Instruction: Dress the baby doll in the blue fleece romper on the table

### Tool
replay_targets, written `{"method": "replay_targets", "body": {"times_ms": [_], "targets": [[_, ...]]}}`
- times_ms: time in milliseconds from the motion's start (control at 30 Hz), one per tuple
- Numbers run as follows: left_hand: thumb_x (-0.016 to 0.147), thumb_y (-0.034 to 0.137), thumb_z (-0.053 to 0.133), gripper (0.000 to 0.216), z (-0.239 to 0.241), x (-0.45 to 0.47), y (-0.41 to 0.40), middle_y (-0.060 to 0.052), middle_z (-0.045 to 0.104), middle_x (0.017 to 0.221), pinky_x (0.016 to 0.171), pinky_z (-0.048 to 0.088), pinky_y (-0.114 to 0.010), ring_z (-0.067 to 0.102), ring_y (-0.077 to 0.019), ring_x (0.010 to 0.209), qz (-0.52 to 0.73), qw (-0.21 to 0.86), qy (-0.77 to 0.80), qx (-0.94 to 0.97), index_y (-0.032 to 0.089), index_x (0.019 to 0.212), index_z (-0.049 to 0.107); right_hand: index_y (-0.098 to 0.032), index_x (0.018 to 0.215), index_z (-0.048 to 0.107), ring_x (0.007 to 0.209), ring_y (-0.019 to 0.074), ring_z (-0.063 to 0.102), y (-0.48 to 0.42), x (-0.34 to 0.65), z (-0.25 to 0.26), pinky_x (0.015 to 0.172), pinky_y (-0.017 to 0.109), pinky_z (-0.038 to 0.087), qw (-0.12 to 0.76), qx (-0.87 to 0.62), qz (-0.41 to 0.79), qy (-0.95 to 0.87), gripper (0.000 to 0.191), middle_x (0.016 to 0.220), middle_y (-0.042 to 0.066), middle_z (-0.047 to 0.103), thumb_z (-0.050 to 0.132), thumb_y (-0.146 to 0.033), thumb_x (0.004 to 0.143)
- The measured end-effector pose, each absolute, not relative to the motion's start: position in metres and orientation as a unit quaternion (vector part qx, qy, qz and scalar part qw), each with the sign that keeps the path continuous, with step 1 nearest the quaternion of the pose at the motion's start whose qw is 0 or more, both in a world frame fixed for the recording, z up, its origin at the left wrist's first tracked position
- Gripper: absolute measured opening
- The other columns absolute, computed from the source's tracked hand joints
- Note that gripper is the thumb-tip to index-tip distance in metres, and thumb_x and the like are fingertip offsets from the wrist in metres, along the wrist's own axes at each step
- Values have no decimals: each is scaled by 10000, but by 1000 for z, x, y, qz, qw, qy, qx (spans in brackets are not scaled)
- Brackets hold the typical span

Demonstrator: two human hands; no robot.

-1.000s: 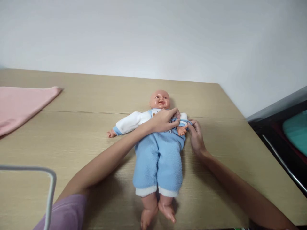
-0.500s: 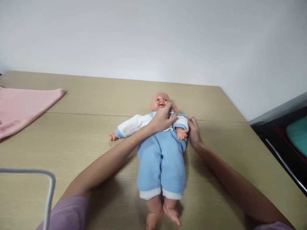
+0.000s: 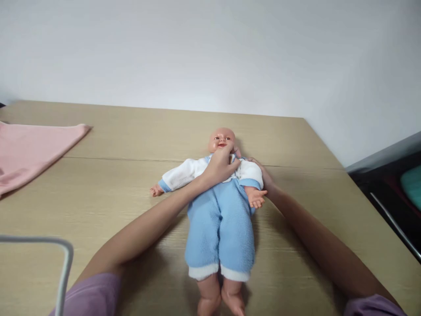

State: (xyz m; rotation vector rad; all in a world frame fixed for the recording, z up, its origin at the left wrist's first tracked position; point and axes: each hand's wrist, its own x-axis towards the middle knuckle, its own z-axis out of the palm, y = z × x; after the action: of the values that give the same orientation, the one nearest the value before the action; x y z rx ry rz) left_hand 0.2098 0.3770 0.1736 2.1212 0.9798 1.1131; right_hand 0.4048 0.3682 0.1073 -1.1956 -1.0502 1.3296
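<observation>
A baby doll (image 3: 219,219) in a blue fleece romper with white sleeves lies on its back on the wooden table (image 3: 131,131), head toward the wall. My left hand (image 3: 221,166) rests on the doll's chest just under its chin, fingers pinched on the romper's collar. My right hand (image 3: 263,174) is tucked behind the doll's shoulder and white sleeve; most of its fingers are hidden by the sleeve. The doll's arm on that side now lies over my right wrist, its small hand open.
A pink cloth (image 3: 29,147) lies at the table's far left. A white wire hanger (image 3: 62,267) pokes in at the lower left. To the right of the table edge stands a dark unit (image 3: 394,193) with a teal thing in it.
My right hand slid up from the doll's cuff to behind its shoulder. The sleeve now sits pulled over the doll's arm. My left hand moved up from the chest to the collar.
</observation>
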Motion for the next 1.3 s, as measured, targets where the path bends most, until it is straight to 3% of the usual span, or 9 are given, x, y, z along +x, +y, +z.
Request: {"method": "replay_targets", "body": {"times_ms": [100,233,367,467,633,800,933,1133,1300], "targets": [[868,77,586,180,173,209,376,3,666,842,660,389,-310,544,-157,648,405,270,364,794,210,989,595,-256,861,666,938,239,755,362,407,111,939,374,631,512,-516,547,-414,447,851,3,767,725,-699,892],[845,69,589,193,172,209,375,10,646,805,653,371,-316,548,-166,642,399,261,362,801,212,975,600,-266,960,673,1028,267,771,349,411,133,972,384,637,505,-548,528,-406,453,988,25,796,835,-650,783],[848,80,593,185,173,209,374,23,615,746,644,354,-326,560,-176,621,388,263,375,800,214,976,603,-295,1375,616,1130,300,789,317,425,168,955,409,673,442,-567,519,-463,836,1351,89,777,1006,-528,674],[844,76,589,193,174,210,374,21,607,739,647,349,-332,566,-185,635,385,260,378,801,215,978,600,-340,1614,479,1195,326,784,291,449,190,915,431,700,355,-554,516,-549,1036,1548,132,684,1000,-509,735],[822,47,580,231,175,210,374,23,603,750,654,352,-331,562,-185,645,381,255,376,805,218,977,584,-312,1351,773,811,228,772,271,506,199,589,320,626,291,-582,471,-595,578,1382,107,787,911,-553,844],[859,69,605,212,175,211,372,22,640,780,646,381,-322,596,-179,638,374,254,381,807,218,1007,579,-321,1235,818,1147,325,779,275,541,169,857,404,679,369,-580,449,-571,522,1397,88,796,936,-570,791],[943,126,611,173,178,212,368,-32,742,905,722,463,-336,690,-218,772,341,204,404,824,213,1091,589,-295,1288,757,1092,348,790,277,541,143,826,485,687,380,-592,432,-565,522,1316,126,809,852,-569,854],[1076,265,561,149,185,215,358,-126,793,1091,842,530,-395,750,-304,1017,279,97,442,847,192,1201,596,-265,1235,729,1285,370,698,253,481,153,1172,623,516,408,-540,69,-733,245,1299,134,775,685,-353,1011],[1063,233,548,157,186,214,359,-133,777,1130,894,546,-414,725,-311,1057,279,94,440,848,187,1205,599,-270,1259,663,1155,317,722,249,431,159,1065,496,550,359,-470,207,-779,224,1215,99,774,622,-421,1099]]}}
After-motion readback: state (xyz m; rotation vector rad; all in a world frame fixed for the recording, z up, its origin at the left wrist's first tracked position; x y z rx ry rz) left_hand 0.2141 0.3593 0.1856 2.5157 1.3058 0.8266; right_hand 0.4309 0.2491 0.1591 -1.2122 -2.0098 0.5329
